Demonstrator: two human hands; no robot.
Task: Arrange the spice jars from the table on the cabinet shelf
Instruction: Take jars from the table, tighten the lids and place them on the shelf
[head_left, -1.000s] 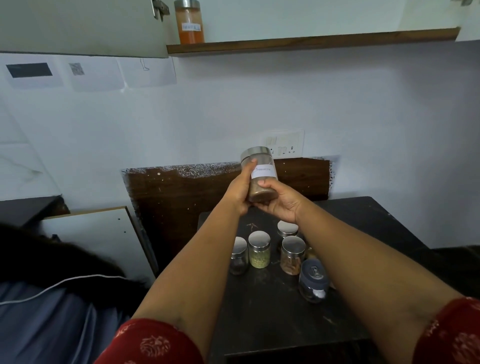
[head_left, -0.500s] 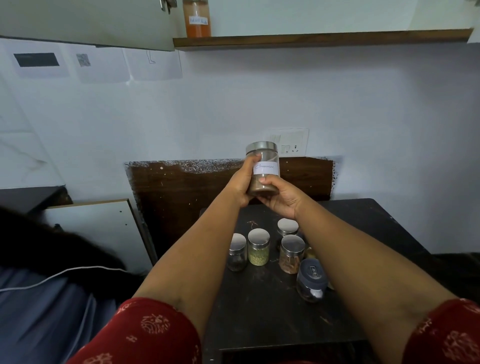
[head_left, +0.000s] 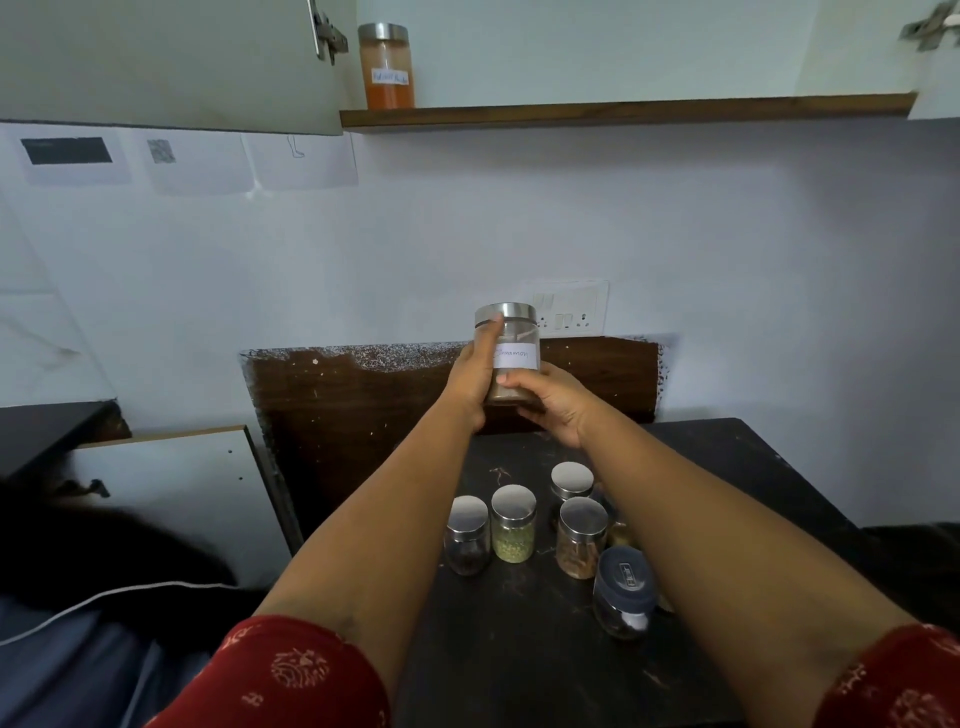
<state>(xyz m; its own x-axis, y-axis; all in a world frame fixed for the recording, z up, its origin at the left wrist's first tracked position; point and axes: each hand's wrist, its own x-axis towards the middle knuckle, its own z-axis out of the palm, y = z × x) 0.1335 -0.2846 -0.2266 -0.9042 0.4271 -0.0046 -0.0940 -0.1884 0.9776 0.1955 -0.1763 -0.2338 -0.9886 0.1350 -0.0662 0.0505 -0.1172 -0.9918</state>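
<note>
while my left hand (head_left: 475, 382) and right hand (head_left: 553, 402) both grip the cinnamon jar (head_left: 508, 353) – upright, well above the worktop (head_left: 727, 467) – the shelf (head_left: 623, 109) sits far overhead; a long reach could loosen the grip, dropping it onto the jars below (head_left: 514, 522).

A steel-lidded glass jar (head_left: 508, 353) of brown powder, white-labelled, was upright in the air above the tabletop (head_left: 524, 639). 5 jars (head_left: 545, 535) stood clustered there. 1 orange-filled jar (head_left: 386, 66) stood upright at the cabinet shelf's (head_left: 623, 110) left end.
</note>
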